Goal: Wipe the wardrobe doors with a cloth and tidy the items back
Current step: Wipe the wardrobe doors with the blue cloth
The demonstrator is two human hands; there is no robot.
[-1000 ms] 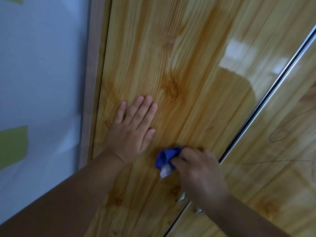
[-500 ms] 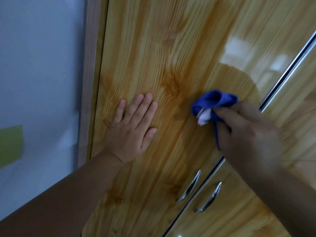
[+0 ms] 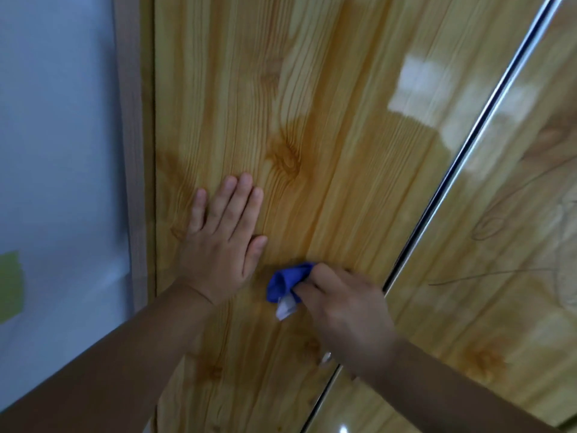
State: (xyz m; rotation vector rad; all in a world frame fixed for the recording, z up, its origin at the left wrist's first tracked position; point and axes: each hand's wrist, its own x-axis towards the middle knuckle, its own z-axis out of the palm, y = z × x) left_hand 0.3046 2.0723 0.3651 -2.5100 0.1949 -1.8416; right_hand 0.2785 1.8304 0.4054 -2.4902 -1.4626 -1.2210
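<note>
The blurred right hand (image 3: 346, 310) pinches a bunched blue cloth (image 3: 287, 279) against the left wardrobe door (image 3: 312, 120), low near the seam, its curled fingers hiding part of it. A door handle (image 3: 326, 357) barely shows under the wrist. The left hand (image 3: 218, 245) lies flat alongside, fingers straight, together.

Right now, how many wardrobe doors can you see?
2. The left door, where the left hand lies flat and the right hand holds the blue cloth, and the right door past the metal strip. Others may lie outside the view.
</note>
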